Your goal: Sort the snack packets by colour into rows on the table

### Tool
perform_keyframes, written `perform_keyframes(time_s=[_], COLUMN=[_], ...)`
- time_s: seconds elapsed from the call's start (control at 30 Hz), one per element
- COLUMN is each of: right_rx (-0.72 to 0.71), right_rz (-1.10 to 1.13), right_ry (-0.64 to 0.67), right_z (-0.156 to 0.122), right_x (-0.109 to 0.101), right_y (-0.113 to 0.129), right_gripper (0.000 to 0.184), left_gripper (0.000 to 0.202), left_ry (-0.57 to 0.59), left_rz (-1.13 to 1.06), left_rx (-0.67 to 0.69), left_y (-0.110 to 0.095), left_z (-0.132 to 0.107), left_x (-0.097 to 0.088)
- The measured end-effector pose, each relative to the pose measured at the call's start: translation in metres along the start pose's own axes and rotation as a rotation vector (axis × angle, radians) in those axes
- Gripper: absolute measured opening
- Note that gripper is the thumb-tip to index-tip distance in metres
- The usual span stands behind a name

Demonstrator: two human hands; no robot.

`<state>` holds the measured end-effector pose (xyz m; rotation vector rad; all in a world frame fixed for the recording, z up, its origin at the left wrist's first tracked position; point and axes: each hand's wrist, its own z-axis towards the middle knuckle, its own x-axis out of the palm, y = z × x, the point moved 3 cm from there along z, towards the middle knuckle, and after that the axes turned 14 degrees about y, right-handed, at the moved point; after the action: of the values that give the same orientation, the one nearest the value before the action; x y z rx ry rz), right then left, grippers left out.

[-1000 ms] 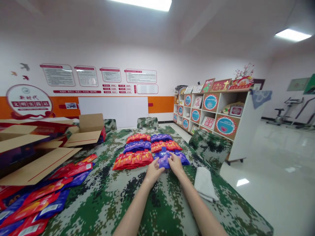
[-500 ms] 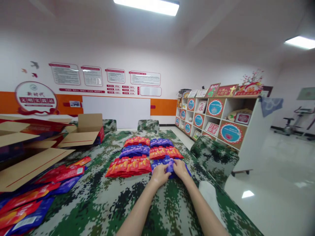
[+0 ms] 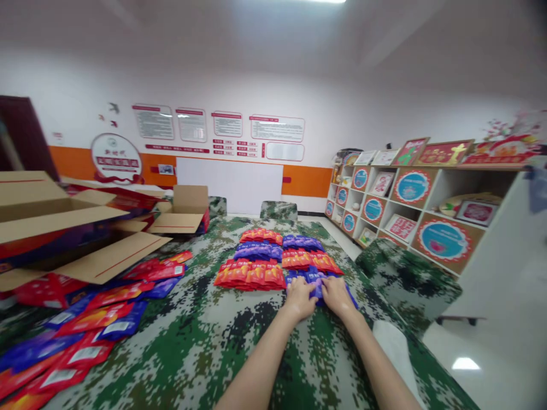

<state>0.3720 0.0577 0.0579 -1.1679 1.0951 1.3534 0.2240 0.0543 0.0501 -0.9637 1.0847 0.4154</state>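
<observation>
Raised a second ago, the purple packet [image 3: 315,277] now rests on the purple row [image 3: 293,276], three o'clock from the nearest red row [image 3: 249,275], left hand [image 3: 301,299] and right hand [image 3: 337,295] gripping it, placement seemingly nearly done.

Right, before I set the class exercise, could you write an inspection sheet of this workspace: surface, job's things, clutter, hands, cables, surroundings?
Surface: table covering, camouflage-patterned.
Job's things: purple packet at the near end of the right-hand column; red and purple packets in overlapping rows, alternating in colour, two columns of three.
Clutter: loose packets heaped at left; open cartons beyond them; white cloth at right.
Hands: left hand and right hand both at the purple packet; firmness of grip cannot be told.
Cables: nothing seen.
Surroundings: camouflage-covered chairs, shelving unit at right, wall panels ahead.
</observation>
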Motion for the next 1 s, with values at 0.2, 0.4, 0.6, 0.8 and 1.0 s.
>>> perform_keyframes(time_s=[0.2, 0.4, 0.6, 0.8, 1.0], right_rx=[-0.151, -0.401, -0.584, -0.587, -0.370], right_rz=[0.026, 0.354, 0.623, 0.876, 1.450], right_ry=[-0.225, -0.163, 0.072, 0.363, 0.580], right_z=[0.026, 0.039, 0.033, 0.022, 0.015], right_x=[-0.011, -0.017, -0.002, 0.027, 0.063], right_y=[0.027, 0.170, 0.334, 0.446, 0.499], right_gripper=[0.033, 0.035, 0.033, 0.031, 0.043], left_gripper=[0.036, 0.031, 0.033, 0.039, 0.022], left_ry=[-0.153, -0.275, -0.261, -0.095, 0.000], left_rz=[0.004, 0.092, 0.194, 0.354, 0.438], left_rx=[0.049, -0.088, -0.329, -0.438, -0.453], left_y=[0.029, 0.096, 0.172, 0.224, 0.241], left_z=[-0.029, -0.110, -0.218, -0.305, -0.332], left_x=[-0.043, -0.120, -0.181, -0.213, -0.211])
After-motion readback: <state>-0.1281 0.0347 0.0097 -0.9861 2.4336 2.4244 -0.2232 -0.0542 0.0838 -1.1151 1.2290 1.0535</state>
